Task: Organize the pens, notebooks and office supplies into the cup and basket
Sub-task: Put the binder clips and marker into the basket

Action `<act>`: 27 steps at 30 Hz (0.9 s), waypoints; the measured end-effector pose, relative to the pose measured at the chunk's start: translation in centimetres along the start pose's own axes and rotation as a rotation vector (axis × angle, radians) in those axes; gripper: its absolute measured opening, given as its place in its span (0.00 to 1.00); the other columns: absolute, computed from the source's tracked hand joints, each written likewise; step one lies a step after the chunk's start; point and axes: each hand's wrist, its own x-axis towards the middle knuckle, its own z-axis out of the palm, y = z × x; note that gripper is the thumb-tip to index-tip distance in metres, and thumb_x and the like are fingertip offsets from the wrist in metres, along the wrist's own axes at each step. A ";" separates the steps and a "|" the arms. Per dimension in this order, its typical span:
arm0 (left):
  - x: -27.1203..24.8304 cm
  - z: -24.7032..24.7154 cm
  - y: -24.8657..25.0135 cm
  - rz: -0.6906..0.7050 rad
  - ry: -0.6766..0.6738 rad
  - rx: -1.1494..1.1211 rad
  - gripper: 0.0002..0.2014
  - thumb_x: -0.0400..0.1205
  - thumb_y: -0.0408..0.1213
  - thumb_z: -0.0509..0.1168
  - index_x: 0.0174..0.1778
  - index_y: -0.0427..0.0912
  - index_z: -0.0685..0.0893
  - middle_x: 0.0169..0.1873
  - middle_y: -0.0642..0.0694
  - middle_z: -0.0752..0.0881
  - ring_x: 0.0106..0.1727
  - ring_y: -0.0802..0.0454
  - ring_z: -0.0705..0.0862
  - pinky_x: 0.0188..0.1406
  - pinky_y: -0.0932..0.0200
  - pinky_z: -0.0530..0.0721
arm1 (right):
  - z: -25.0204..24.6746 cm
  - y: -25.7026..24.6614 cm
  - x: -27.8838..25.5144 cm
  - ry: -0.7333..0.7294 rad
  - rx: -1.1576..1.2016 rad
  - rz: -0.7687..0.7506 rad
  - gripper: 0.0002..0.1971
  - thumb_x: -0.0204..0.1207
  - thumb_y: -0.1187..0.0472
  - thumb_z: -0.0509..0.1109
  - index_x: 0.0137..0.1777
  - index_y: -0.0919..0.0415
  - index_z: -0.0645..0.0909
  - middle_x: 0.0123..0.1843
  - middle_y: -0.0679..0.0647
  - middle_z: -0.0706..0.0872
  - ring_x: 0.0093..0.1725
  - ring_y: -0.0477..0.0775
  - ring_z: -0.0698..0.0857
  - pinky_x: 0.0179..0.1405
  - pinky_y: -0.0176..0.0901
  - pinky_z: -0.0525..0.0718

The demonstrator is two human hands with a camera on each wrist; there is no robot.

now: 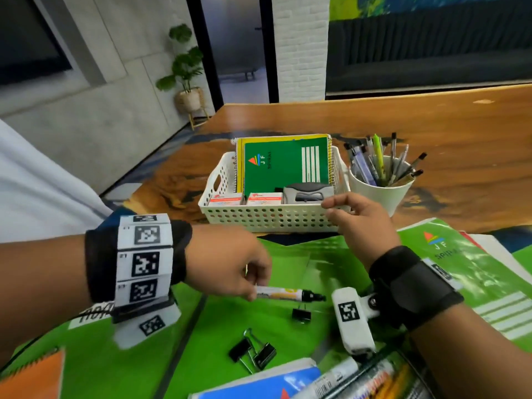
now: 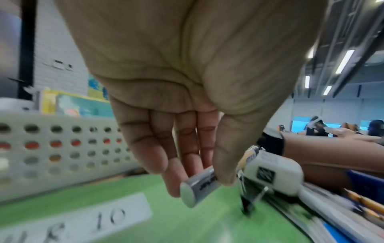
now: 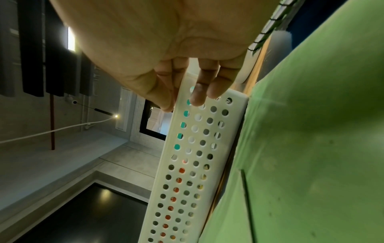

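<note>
Holding a marker [image 1: 290,295] by its back end, the left hand [image 1: 227,263] pinches it between thumb and fingers, low over the green folder [image 1: 259,326], just in front of the basket [image 1: 273,217]. The marker looks light, hard and smooth, so I think it could slip or swing when held so near the end; a hold closer to its middle may be steadier. The black cap end points away from the hand. The right hand [image 1: 354,223] has its thumb and fingers on the basket's front rim, near the corner beside the cup [image 1: 383,191]. The basket looks like stiff, light plastic with holes. The cup, just right of the basket, is already full of pens [image 1: 380,162]. 3 black clips [image 1: 253,351] lie on the folder, in front of the basket.
</note>
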 end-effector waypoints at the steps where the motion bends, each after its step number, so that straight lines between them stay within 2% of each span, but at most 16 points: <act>1: -0.1 -1.0 -0.6 -0.012 0.027 -0.016 0.09 0.79 0.48 0.74 0.53 0.54 0.87 0.38 0.63 0.87 0.40 0.67 0.83 0.41 0.70 0.78 | 0.0 0.1 0.0 -0.004 0.001 -0.001 0.05 0.78 0.66 0.72 0.46 0.56 0.88 0.46 0.47 0.89 0.38 0.41 0.81 0.41 0.37 0.77; 4: -0.2 -4.2 -3.0 -0.055 0.190 -0.060 0.07 0.78 0.46 0.75 0.51 0.54 0.88 0.39 0.64 0.88 0.41 0.69 0.84 0.42 0.75 0.78 | -0.1 0.2 0.0 -0.007 0.009 -0.016 0.05 0.78 0.66 0.72 0.46 0.56 0.88 0.46 0.47 0.88 0.39 0.41 0.81 0.42 0.37 0.78; 6: 0.5 -6.4 -5.1 -0.121 0.379 0.002 0.06 0.79 0.47 0.73 0.51 0.56 0.88 0.44 0.62 0.89 0.44 0.66 0.85 0.47 0.67 0.82 | -0.1 0.2 0.0 -0.008 0.015 -0.021 0.05 0.78 0.66 0.72 0.46 0.56 0.88 0.46 0.47 0.89 0.40 0.40 0.81 0.42 0.37 0.78; 7: 1.0 -7.3 -6.2 -0.164 0.465 0.046 0.06 0.80 0.48 0.72 0.52 0.56 0.88 0.46 0.60 0.89 0.46 0.61 0.85 0.48 0.60 0.83 | 0.0 0.3 0.0 -0.007 0.016 -0.022 0.06 0.78 0.66 0.72 0.46 0.56 0.88 0.47 0.47 0.89 0.40 0.40 0.81 0.43 0.37 0.78; 8: 1.7 -8.0 -7.2 -0.216 0.518 0.088 0.07 0.81 0.48 0.71 0.53 0.56 0.88 0.48 0.59 0.89 0.48 0.57 0.85 0.48 0.57 0.83 | 0.0 0.3 0.1 -0.005 0.017 -0.024 0.06 0.78 0.66 0.72 0.46 0.56 0.88 0.47 0.48 0.89 0.40 0.41 0.82 0.43 0.38 0.78; 9: 2.4 -8.5 -8.2 -0.278 0.531 0.130 0.07 0.82 0.48 0.70 0.54 0.55 0.88 0.49 0.57 0.89 0.48 0.55 0.84 0.46 0.56 0.81 | 0.0 0.3 0.1 -0.006 0.018 -0.027 0.06 0.78 0.66 0.72 0.46 0.56 0.88 0.47 0.48 0.89 0.40 0.42 0.82 0.44 0.38 0.78; 12: 4.5 -8.5 -10.4 -0.397 0.437 0.180 0.12 0.83 0.52 0.67 0.59 0.55 0.89 0.48 0.57 0.87 0.47 0.54 0.83 0.43 0.59 0.75 | -0.1 0.4 0.1 -0.013 0.023 -0.021 0.05 0.78 0.66 0.72 0.46 0.56 0.88 0.49 0.49 0.90 0.44 0.45 0.84 0.47 0.41 0.81; 15: 4.9 -7.9 -9.9 -0.340 0.479 0.163 0.09 0.81 0.52 0.69 0.52 0.54 0.89 0.45 0.57 0.87 0.48 0.52 0.85 0.42 0.57 0.76 | 0.0 0.5 0.2 -0.006 0.018 -0.019 0.05 0.77 0.65 0.73 0.46 0.55 0.88 0.49 0.50 0.90 0.43 0.46 0.84 0.46 0.40 0.82; 17: 4.2 -6.9 -7.5 -0.235 0.514 0.125 0.05 0.80 0.50 0.72 0.47 0.54 0.89 0.39 0.57 0.87 0.43 0.56 0.85 0.42 0.58 0.79 | 0.1 0.5 0.3 0.006 0.011 -0.022 0.06 0.77 0.66 0.73 0.45 0.55 0.89 0.50 0.50 0.90 0.42 0.44 0.84 0.45 0.39 0.82; 19: 3.1 -5.1 -4.1 -0.101 0.421 0.062 0.07 0.77 0.50 0.75 0.48 0.56 0.88 0.35 0.59 0.86 0.37 0.65 0.83 0.40 0.63 0.79 | 0.1 0.4 0.3 0.006 0.005 -0.026 0.06 0.77 0.67 0.72 0.46 0.56 0.89 0.50 0.50 0.90 0.40 0.41 0.83 0.43 0.38 0.81; 21: 1.8 -2.7 -0.6 0.033 0.206 -0.019 0.13 0.74 0.54 0.77 0.51 0.56 0.88 0.35 0.59 0.87 0.36 0.65 0.84 0.39 0.67 0.80 | 0.1 0.3 0.3 0.006 0.002 -0.027 0.06 0.76 0.67 0.72 0.46 0.56 0.89 0.48 0.50 0.89 0.38 0.40 0.81 0.43 0.37 0.79; 24: 0.2 0.9 2.9 0.089 -0.145 -0.019 0.24 0.69 0.61 0.78 0.58 0.60 0.85 0.47 0.59 0.86 0.42 0.62 0.85 0.44 0.59 0.85 | 0.1 0.5 0.3 -0.004 0.006 -0.021 0.06 0.76 0.66 0.72 0.45 0.55 0.89 0.47 0.49 0.89 0.38 0.40 0.81 0.43 0.38 0.79; 25: -0.1 2.0 3.4 0.102 -0.205 0.034 0.25 0.69 0.62 0.78 0.60 0.62 0.83 0.51 0.59 0.84 0.46 0.60 0.84 0.46 0.57 0.84 | 0.1 0.7 0.3 -0.005 0.006 -0.020 0.06 0.76 0.66 0.73 0.45 0.55 0.89 0.47 0.49 0.89 0.38 0.40 0.81 0.43 0.39 0.79; 27: -0.5 3.3 3.7 0.140 -0.216 0.083 0.22 0.73 0.58 0.76 0.62 0.63 0.82 0.54 0.56 0.80 0.48 0.57 0.80 0.48 0.54 0.83 | 0.1 0.8 0.4 -0.001 0.009 -0.019 0.06 0.76 0.66 0.73 0.45 0.55 0.89 0.48 0.49 0.89 0.39 0.40 0.80 0.43 0.39 0.78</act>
